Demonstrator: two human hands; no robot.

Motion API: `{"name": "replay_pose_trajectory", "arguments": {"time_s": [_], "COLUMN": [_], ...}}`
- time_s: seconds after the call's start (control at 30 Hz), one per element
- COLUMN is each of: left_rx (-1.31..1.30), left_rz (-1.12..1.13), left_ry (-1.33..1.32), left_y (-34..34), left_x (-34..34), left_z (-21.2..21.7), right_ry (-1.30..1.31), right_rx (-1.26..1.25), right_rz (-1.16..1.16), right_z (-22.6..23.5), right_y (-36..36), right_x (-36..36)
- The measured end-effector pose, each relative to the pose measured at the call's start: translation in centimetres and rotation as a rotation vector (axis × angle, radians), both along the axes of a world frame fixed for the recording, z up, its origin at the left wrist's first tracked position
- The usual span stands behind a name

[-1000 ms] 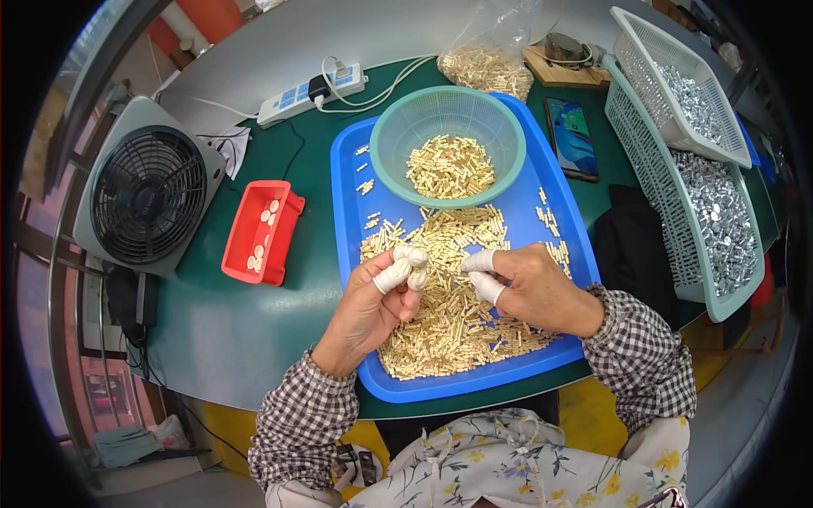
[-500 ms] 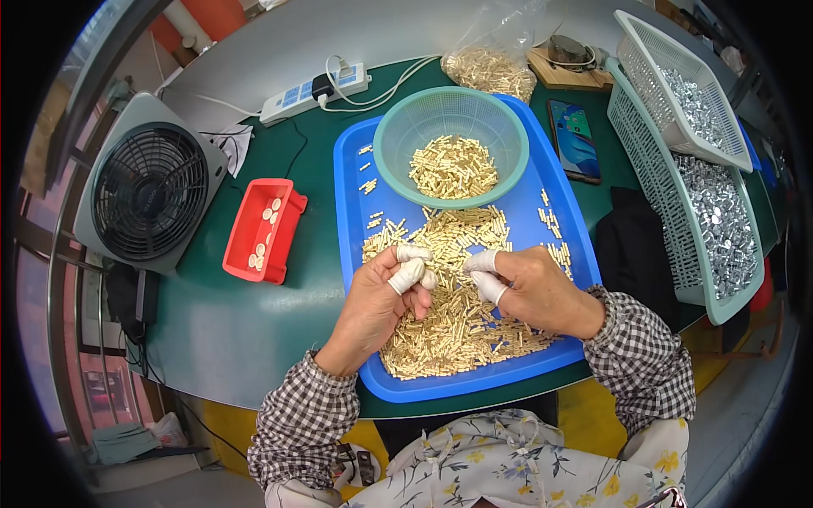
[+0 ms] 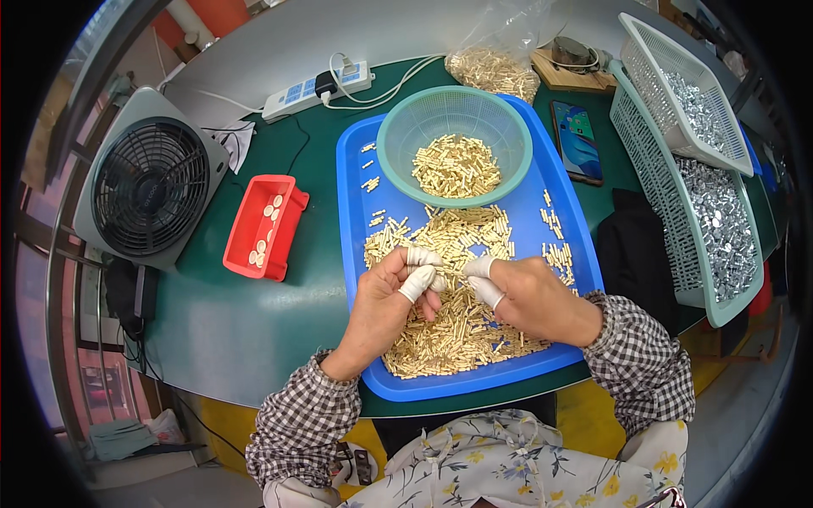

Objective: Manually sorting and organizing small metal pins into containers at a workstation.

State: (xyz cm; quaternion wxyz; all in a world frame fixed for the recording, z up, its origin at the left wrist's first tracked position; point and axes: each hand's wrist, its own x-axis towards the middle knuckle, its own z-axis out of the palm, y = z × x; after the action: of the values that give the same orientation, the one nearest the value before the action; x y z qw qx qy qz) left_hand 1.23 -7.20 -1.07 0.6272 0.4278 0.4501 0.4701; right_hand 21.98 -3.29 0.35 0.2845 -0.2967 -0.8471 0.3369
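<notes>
Many small brass-coloured pins (image 3: pixel 445 343) cover the middle and near part of a blue tray (image 3: pixel 349 212). Over this pile, my left hand (image 3: pixel 379 303) is closed in a pinch, with white finger cots on its fingertips. My right hand (image 3: pixel 546 296), also wearing finger cots, pinches just to its right, and the fingertips of the two hands are a small gap apart. Whatever lies between the fingertips is too small and too hidden to name. At the tray's far end stands a green mesh colander (image 3: pixel 386 165) with more brass pins inside. Several loose pins lie along the tray's sides.
Left of the tray are a red box (image 3: pixel 241 241) with pale round rolled pieces and a grey fan (image 3: pixel 148 190). Behind stand a power strip (image 3: pixel 296 100) and a plastic bag (image 3: pixel 495 72) of pins. Rightward lie a phone (image 3: pixel 577 140) and stacked baskets (image 3: pixel 648 152) of silvery parts.
My left hand has shifted slightly right, bringing its fingertips nearer to those of my right hand. Both hands stay pinched over the pile.
</notes>
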Motion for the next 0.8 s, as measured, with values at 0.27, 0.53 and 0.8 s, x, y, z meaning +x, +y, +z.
{"name": "replay_pose_trajectory", "arguments": {"time_s": [0.27,0.53,0.8], "left_rx": [-0.029,-0.039,-0.102], "left_rz": [-0.012,-0.066,-0.046], "left_ry": [-0.156,-0.119,-0.176], "left_y": [0.0,-0.3,-0.7], "left_x": [-0.2,-0.3,-1.5], "left_z": [0.0,0.5,1.2], "right_ry": [-0.004,0.036,0.154], "right_rx": [-0.447,-0.613,-0.727], "right_rz": [0.065,0.117,0.097], "right_z": [1.1,2.0,3.1], "right_y": [-0.1,0.5,0.0], "right_x": [-0.5,-0.7,-1.5]}}
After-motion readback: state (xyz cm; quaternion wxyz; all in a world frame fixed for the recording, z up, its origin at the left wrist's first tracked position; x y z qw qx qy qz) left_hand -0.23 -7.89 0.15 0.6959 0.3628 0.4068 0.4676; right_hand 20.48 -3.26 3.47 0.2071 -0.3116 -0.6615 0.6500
